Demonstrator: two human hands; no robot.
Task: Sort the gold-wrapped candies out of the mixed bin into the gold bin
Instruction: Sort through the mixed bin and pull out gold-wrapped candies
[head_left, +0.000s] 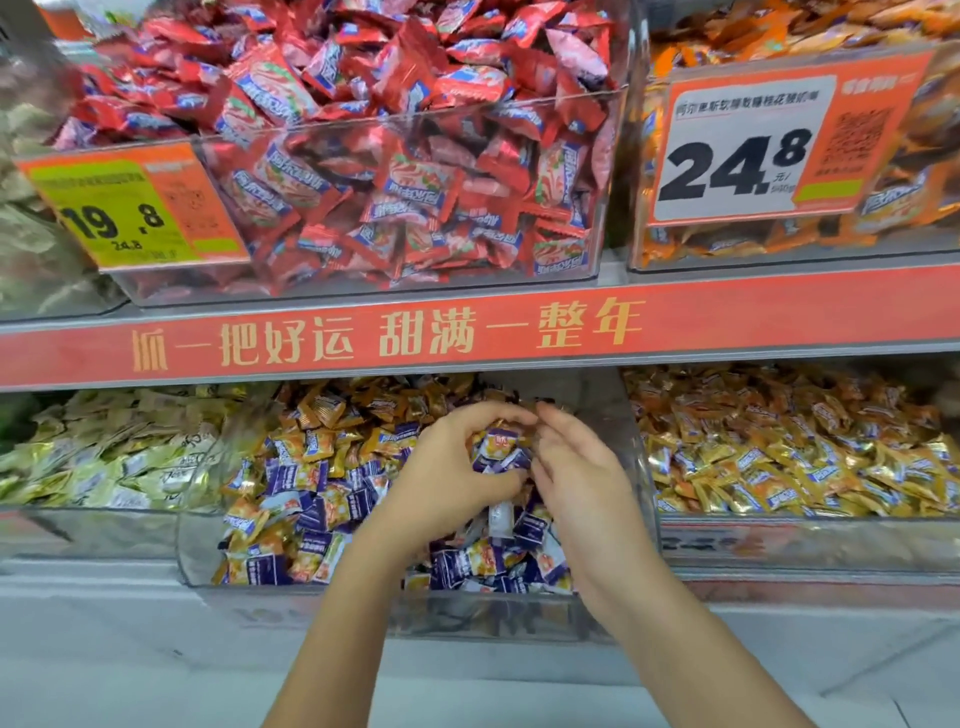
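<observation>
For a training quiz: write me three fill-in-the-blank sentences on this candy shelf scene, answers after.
1. Both hands reach into the ___ bin of the lower shelf.
2. The upper bin above it holds ___ wrapped candies.
3. The white price tag reads ___.
Answers: middle; red; 24.8

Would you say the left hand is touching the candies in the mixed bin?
Touching: the head view shows the left hand curled round candies atop the mixed bin.
</observation>
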